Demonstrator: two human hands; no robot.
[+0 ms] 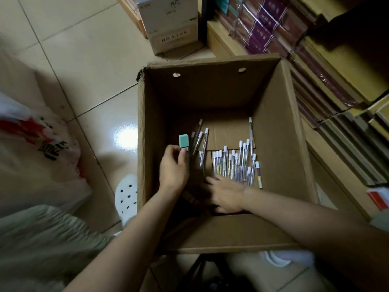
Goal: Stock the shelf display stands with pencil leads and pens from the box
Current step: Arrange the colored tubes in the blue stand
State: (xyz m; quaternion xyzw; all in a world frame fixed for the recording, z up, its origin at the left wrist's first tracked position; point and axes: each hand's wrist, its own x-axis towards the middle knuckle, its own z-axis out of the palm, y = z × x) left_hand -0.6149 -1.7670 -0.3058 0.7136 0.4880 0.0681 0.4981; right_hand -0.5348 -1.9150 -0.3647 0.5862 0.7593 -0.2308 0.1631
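Many clear white-capped lead tubes (233, 165) lie loose on the bottom of the open brown cardboard box (280, 127), so stocking looks far from done; display stands are not in view. Left hand (173, 168) pinches a small green case (183, 141). Right hand (226, 191) lies flat, fingers spread, on the tubes. Box sits on glossy beige floor tiles (84, 60) beside stacked books (328, 85).

- Both forearms are bare to the frame's edge, with no sleeve showing on either.
- Left hand (173, 169) and right hand (226, 193) carry no glove.
- A white perforated clog (126, 197) covers one foot.
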